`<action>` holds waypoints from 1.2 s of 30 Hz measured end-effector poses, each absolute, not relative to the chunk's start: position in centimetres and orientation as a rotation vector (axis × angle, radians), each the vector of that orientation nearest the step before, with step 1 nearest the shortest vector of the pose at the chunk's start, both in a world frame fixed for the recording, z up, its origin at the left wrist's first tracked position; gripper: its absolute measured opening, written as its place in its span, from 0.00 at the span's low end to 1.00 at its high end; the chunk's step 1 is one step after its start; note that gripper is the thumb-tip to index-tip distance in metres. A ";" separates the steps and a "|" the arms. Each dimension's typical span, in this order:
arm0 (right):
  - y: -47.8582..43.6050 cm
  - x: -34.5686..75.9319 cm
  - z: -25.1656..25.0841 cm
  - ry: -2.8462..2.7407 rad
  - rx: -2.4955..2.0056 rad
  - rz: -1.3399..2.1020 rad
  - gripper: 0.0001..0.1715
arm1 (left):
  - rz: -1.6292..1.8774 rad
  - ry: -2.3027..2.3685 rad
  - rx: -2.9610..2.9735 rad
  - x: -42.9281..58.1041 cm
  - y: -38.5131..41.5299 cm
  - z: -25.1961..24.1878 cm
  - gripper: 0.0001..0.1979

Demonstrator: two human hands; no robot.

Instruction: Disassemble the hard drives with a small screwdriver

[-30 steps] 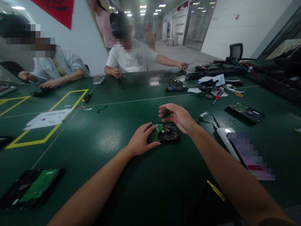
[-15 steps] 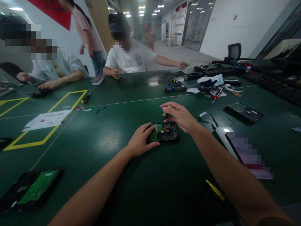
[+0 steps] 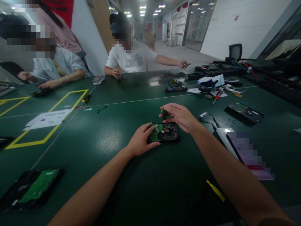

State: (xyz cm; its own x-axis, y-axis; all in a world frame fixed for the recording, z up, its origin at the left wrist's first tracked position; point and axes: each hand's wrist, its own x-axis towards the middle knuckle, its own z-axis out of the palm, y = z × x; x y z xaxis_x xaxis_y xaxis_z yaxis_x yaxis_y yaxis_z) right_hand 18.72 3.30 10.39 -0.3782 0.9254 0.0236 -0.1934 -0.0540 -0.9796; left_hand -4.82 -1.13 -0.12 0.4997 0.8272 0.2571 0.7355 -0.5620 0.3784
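Note:
A hard drive point(image 3: 172, 133) lies flat on the green table, its green circuit board and black metal underside facing up. My left hand point(image 3: 140, 140) grips its left end, thumb along the near edge and fingers over the board. Above the drive's far edge, my right hand point(image 3: 182, 116) holds a screwdriver point(image 3: 165, 113) upright by its dark handle with a bit of yellow. The fingers are wrapped round the handle; the tip is too small to make out against the drive.
Another hard drive point(image 3: 245, 113) lies at the right, and a third drive point(image 3: 39, 188) at the near left. A white device point(image 3: 224, 135) with a cable stands by my right forearm. Screwdrivers, gloves and cables lie further back. Two people sit across the table; another stands behind.
The screwdriver handle has turned in my right fingers, showing more dark and less yellow. My left hand keeps its hold. The standing person in pink has moved left, behind a seated person.

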 end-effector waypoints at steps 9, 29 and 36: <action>3.2 18.6 10.3 -1.323 -0.856 1.555 0.13 | 0.623 1.331 2.524 -4.7 -1.2 -0.1 0.42; 3.1 19.2 10.9 -1.393 -0.832 1.593 0.12 | 0.627 1.324 2.532 -4.8 -1.1 -0.3 0.43; 3.3 18.5 10.2 -1.298 -0.711 1.709 0.15 | 0.623 1.328 2.540 -4.7 -1.1 -0.3 0.43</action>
